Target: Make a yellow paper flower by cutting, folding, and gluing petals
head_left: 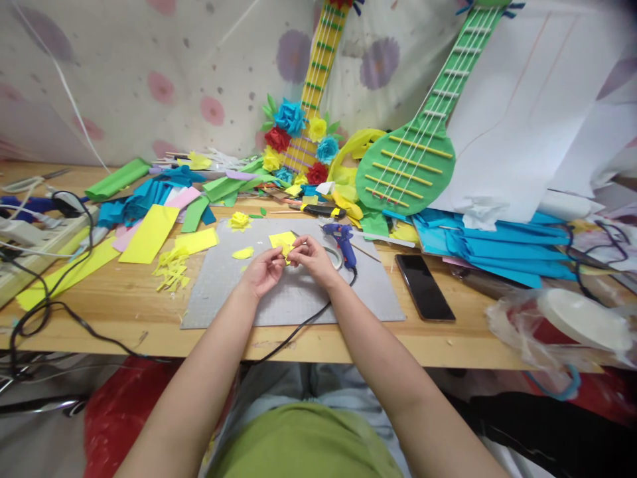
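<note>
My left hand (265, 271) and my right hand (312, 257) meet over a grey board (219, 305), fingertips pinched together. Between them is a small piece of yellow crepe paper (287, 251). Just behind the fingers lies a yellow paper square (279, 239). Left of my hands sit a yellow petal-shaped piece (243, 253) and a yellow paper flower (239, 221). Beside my right hand a roll of tape (334, 257) is partly covered. The blue glue gun (343, 242) rests at the board's right, its cord trailing toward me.
A black phone (424, 287) lies to the right. Yellow paper strips (149, 234) and shreds (172, 269) are at left, near a power strip (44, 245). Behind stand a green paper instrument (413, 166) and a yellow one (318, 73) with flowers. A cutter knife (318, 210) lies behind the board.
</note>
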The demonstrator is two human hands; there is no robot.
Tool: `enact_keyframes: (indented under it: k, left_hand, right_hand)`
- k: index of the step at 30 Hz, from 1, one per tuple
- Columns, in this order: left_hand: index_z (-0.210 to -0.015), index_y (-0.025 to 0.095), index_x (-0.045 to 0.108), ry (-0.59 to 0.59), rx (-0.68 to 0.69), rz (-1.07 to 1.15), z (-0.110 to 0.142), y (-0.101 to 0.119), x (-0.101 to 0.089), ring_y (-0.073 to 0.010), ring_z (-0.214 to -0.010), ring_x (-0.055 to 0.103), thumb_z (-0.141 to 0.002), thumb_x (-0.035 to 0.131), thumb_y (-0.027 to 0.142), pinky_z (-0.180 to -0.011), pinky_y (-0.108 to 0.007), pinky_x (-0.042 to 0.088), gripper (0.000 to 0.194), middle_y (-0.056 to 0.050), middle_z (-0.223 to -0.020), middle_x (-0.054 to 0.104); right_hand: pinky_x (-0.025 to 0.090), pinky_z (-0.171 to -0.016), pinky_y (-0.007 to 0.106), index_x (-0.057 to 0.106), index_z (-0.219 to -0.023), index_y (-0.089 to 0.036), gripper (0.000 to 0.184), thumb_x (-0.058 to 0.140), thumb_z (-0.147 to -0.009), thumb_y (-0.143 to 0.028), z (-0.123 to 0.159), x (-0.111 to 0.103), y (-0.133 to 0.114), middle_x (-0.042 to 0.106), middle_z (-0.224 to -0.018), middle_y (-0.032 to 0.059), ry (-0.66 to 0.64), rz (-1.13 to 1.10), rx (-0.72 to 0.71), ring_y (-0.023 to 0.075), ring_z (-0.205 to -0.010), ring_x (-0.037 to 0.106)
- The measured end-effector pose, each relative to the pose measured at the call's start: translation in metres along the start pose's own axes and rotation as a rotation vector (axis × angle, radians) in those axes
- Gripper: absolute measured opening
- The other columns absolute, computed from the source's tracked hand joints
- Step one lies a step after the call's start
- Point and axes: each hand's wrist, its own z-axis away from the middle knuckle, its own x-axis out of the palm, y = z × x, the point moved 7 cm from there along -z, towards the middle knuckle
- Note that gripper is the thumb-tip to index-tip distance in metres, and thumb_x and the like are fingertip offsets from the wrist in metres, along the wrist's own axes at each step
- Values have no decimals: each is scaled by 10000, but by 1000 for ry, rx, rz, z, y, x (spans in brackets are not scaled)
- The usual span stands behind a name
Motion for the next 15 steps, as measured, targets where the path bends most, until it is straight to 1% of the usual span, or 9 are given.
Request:
enact_keyframes:
  k: [10, 12, 15]
  left_hand:
    - [-645, 102, 517, -26, 30, -74, -2, 1, -1, 19, -382, 373, -783, 476, 57, -347, -37, 354, 151, 35, -512, 448]
    - [-633, 99, 523, -18, 103, -142, -3, 4, -1, 16, -381, 369, -778, 488, 57, -344, -50, 357, 156, 37, -504, 443]
    - [-605, 106, 521, 6, 230, -207, -1, 8, -3, 2, -388, 386, -763, 532, 74, -361, -76, 391, 161, 51, -470, 411]
  right_hand:
    - [419, -556, 224, 450, -795, -210, 304, 671, -627, -336, 0, 0, -2, 535, -559, -83, -12, -20, -28, 83, -534, 531]
    - [413, -551, 212, 455, -795, -205, 276, 658, -645, -317, 0, -1, -3, 528, -584, -78, 5, -22, -41, 72, -541, 524]
    - [399, -547, 184, 471, -798, -191, 228, 640, -670, -275, 0, -8, -5, 522, -660, -60, 82, -9, -75, 51, -579, 509]
